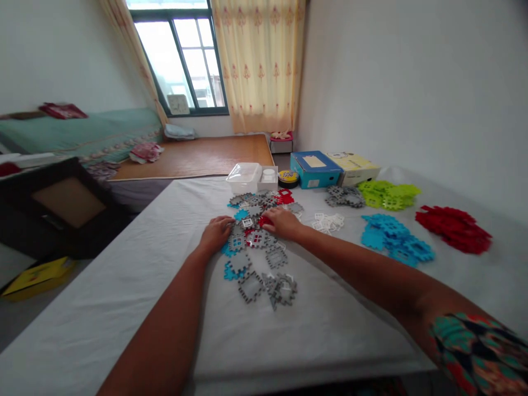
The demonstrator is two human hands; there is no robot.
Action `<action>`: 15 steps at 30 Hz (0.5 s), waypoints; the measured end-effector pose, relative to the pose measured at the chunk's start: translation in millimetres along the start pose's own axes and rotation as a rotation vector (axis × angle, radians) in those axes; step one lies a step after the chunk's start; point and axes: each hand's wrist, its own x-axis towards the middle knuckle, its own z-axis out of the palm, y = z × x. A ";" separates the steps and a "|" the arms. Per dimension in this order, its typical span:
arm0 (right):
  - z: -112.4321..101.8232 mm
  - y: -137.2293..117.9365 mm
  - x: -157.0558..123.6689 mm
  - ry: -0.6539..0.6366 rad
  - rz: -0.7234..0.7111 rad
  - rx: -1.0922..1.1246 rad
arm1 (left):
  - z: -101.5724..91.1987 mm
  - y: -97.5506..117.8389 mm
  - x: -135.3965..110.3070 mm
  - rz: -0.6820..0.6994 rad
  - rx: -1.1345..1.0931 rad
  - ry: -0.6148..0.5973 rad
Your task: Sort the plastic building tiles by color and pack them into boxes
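Observation:
A loose heap of flat plastic interlocking tiles (258, 242), grey, blue, red and white, lies in the middle of a white-covered table (124, 286). My left hand (216, 232) rests palm down on the heap's left side, fingers curled over grey tiles. My right hand (281, 222) lies on the heap's right side, fingers bent down onto a red tile (264, 221). Whether either hand actually grips a tile is hidden under the fingers.
Sorted piles sit to the right: white tiles (328, 221), grey tiles (344, 196), green tiles (388, 194), blue tiles (394, 237), red tiles (454, 228). At the table's far edge stand a clear plastic box (245, 176), a blue box (315, 168) and a yellow box (355, 165).

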 end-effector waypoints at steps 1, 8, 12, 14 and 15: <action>3.3 -5.5 6.1 -0.014 0.025 -0.014 | 0.2 -0.1 0.1 -0.001 -0.006 0.001; 5.4 6.9 7.5 0.083 0.001 0.054 | 1.8 -1.7 1.2 -0.007 0.011 0.000; -20.0 48.1 -32.6 0.261 0.097 0.082 | 0.6 -1.2 0.5 0.005 0.001 -0.001; -37.8 87.8 -70.9 0.310 0.161 0.058 | 0.4 -1.7 0.4 0.009 0.004 -0.005; -47.0 112.3 -94.9 0.332 0.230 0.028 | 0.5 -2.2 0.6 0.010 0.008 -0.005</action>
